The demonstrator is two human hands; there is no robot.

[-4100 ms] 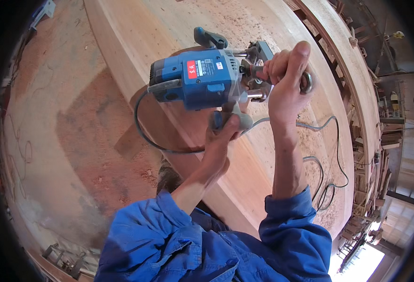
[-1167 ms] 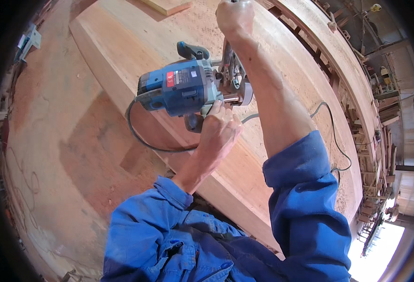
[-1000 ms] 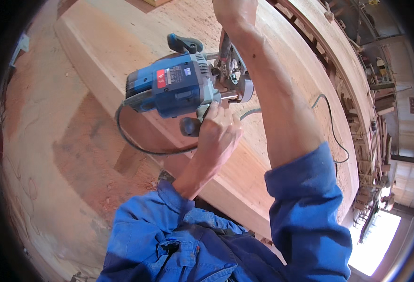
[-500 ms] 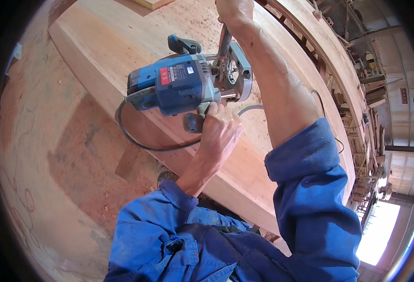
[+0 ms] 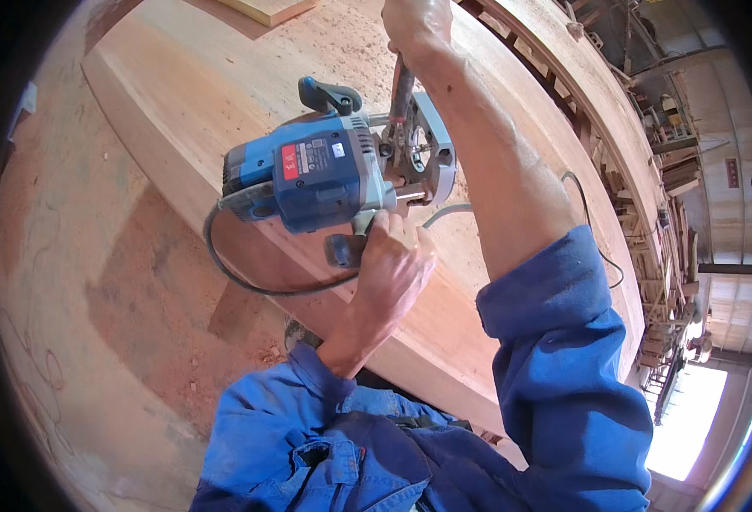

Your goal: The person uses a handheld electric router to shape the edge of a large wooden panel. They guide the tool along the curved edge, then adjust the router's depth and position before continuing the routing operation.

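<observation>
A blue electric router (image 5: 320, 175) with a grey metal base plate (image 5: 423, 158) and dark handles lies tipped on its side over a broad, pale wooden slab (image 5: 222, 77) dusted with sawdust; its base faces toward the right and a red label patch shows on the blue housing. A dark power cord (image 5: 248, 277) loops out from the rear of the housing and curves below it. The left hand (image 5: 390, 273) is closed around the lower dark handle of the router, fingers wrapped tight and thumb pressed near the body, so the machine sits directly above and against this hand. The right hand (image 5: 414, 26) is clenched at the top edge of the view around a slim dark tool (image 5: 400, 90), apparently a wrench, which runs down to the middle of the base plate; the bare right forearm crosses just right of the machine. Both sleeves are blue work cloth. A reddish, dusty floor (image 5: 94, 299) lies to the left of the slab.
</observation>
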